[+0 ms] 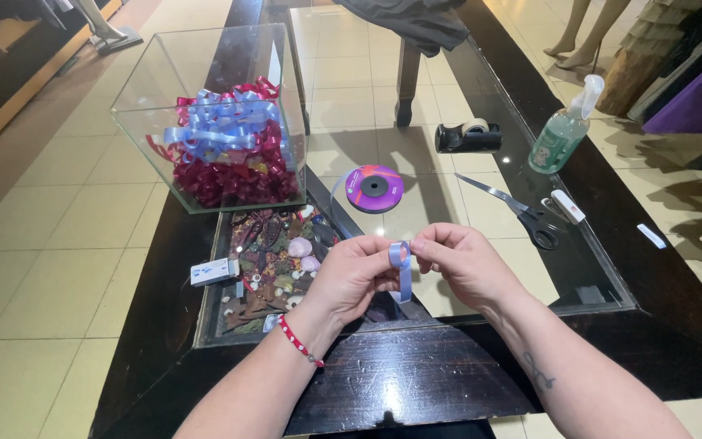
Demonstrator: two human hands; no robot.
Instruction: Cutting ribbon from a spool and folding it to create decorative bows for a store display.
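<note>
Both hands meet over the glass-topped table (448, 382), pinching a short strip of light blue ribbon (400, 268). My left hand (353, 275) grips its left side and wears a red bead bracelet at the wrist. My right hand (463, 258) holds the ribbon's upper loop from the right. The strip's loose end hangs down between the two hands. Just beyond them lies a purple ribbon spool (374, 188) flat on the glass.
A clear glass box (146, 73) of red and blue ribbon bows stands at the back left. Black scissors (530, 218), a black tape dispenser (468, 136), a green spray bottle (564, 128) and a small white stapler-like item (567, 206) lie to the right. A white box (214, 271) rests at left.
</note>
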